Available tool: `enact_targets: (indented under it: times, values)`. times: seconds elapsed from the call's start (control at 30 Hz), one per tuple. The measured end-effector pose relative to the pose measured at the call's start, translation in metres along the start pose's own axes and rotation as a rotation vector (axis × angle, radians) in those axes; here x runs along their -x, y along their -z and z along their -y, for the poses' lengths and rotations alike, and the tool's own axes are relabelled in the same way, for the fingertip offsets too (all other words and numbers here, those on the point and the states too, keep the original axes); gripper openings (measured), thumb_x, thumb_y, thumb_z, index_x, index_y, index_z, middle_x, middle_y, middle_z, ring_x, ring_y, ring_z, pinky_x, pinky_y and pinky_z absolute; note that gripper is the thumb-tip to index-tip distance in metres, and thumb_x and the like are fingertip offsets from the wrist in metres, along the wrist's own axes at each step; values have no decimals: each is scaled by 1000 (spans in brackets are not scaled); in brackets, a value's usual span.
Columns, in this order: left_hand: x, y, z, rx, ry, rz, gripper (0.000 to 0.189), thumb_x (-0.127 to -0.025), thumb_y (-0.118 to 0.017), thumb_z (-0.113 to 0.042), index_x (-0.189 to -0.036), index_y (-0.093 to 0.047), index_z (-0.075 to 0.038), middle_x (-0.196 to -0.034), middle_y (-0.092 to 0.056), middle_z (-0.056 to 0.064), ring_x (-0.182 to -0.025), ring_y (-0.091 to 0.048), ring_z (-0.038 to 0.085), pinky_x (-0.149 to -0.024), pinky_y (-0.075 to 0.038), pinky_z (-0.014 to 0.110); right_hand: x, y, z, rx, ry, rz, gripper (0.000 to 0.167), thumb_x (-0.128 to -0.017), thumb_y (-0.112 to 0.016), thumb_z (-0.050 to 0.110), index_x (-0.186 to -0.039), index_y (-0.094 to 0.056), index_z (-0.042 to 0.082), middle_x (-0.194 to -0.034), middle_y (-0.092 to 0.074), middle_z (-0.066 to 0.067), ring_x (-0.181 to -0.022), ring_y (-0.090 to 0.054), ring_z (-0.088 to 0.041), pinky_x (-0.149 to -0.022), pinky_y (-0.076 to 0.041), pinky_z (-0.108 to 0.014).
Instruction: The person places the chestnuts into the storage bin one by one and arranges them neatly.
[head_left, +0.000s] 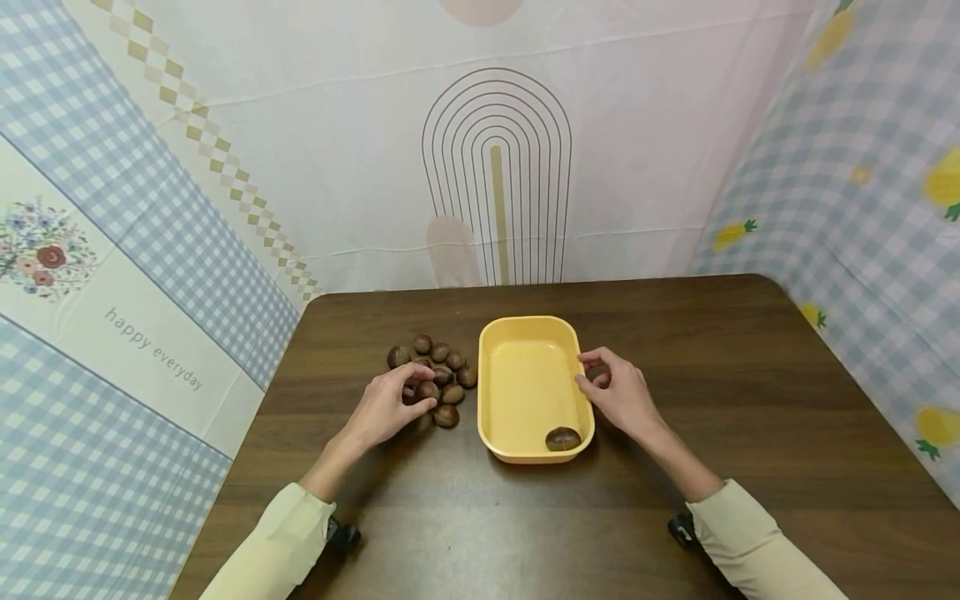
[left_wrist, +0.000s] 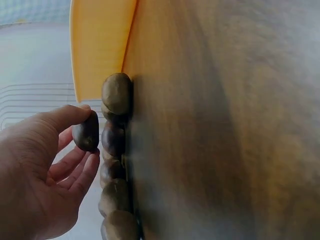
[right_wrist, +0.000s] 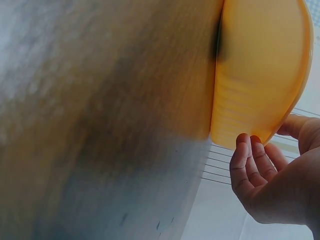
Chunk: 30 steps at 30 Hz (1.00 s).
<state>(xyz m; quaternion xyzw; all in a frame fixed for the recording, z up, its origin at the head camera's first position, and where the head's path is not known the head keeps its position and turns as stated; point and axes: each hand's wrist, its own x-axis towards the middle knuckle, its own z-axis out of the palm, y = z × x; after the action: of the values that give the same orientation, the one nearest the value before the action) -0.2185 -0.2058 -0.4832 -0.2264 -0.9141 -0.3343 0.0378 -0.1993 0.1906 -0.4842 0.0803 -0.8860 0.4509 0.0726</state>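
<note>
Over a cluster of brown chestnuts, my left hand pinches one chestnut between thumb and fingers, raised a little beside the others in the left wrist view. A yellow rectangular tub stands just right of the cluster. Inside it, one chestnut lies in the near right corner. My right hand is at the tub's right side, its loosely bent fingers and thumb right at the rim. From the right wrist, the fingertips overlap the tub's outer wall.
The dark wooden table reaches back to a pale patterned cloth. Checked cloths hang on both sides, the left one along the table's left edge. Both sleeves end above small black wrist devices.
</note>
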Motion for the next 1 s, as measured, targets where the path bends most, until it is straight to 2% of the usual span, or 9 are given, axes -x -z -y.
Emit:
enact_targets:
  times: [0.2,0.33,0.6,0.8,1.0]
  values:
    - [-7,1,-6,5,-11,2,38,-91,-87,-16,-125,-72,-9,-121,-74,-1,-100,-71,15,-87,-61,38,1,0,0,1,3,-1,31,-97,-76,6,-127,-69,-1,-109,-71,-14,-79,-66,-22,-66,-51,-23]
    - [-12,1,-12,23,-12,5,37,-91,-87,-18,-124,-73,-10,-117,-74,-3,-96,-71,14,-85,-61,41,0,0,1,3,-2,2,32,-97,-76,6,-127,-69,-1,-109,-71,-14,-79,-66,-21,-66,-51,-23]
    - [-24,2,-26,31,-73,-6,38,-91,-87,-15,-124,-71,-5,-118,-73,2,-99,-71,17,-88,-61,39,0,2,3,1,1,-7,30,-97,-76,4,-126,-69,-2,-109,-71,-15,-78,-66,-20,-66,-51,-23]
    - [-33,-3,-37,74,-93,-2,37,-90,-87,-14,-124,-72,-7,-114,-73,0,-97,-71,17,-87,-62,42,0,2,4,9,-7,-1,31,-97,-76,6,-127,-69,-1,-108,-71,-14,-78,-65,-20,-66,-51,-23]
    - [-41,-10,-51,95,-114,9,36,-92,-86,-15,-124,-72,-8,-113,-73,0,-96,-71,15,-86,-62,38,1,2,4,11,-21,5,32,-97,-76,7,-127,-69,0,-109,-71,-13,-78,-64,-20,-64,-50,-24]
